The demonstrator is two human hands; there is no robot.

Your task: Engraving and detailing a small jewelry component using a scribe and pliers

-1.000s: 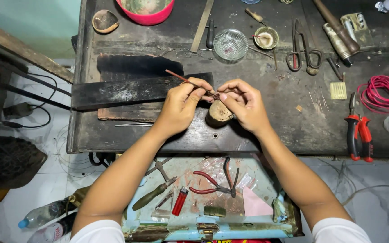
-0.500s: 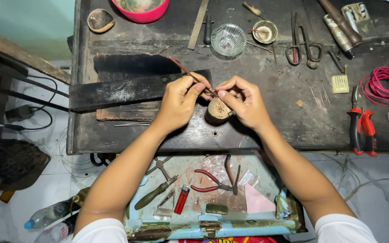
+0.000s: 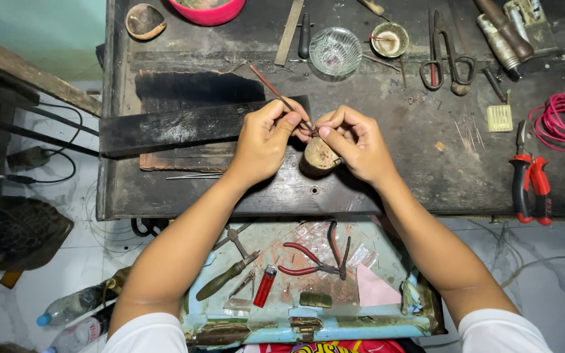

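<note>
Evidently, the left hand (image 3: 263, 140) pinched a thin reddish stick (image 3: 279, 97), its fingers clamped together near the lower end while the rest slanted up and left over the dark workbench (image 3: 387, 176). Its tip met a tiny piece at the fingertips of the right hand (image 3: 354, 144), whose thumb and forefinger were closed on that piece above a small round wooden block (image 3: 320, 155). Judging by so fine a pinch, the piece might have slipped and dropped among the bench clutter if either hand wavered.
</note>
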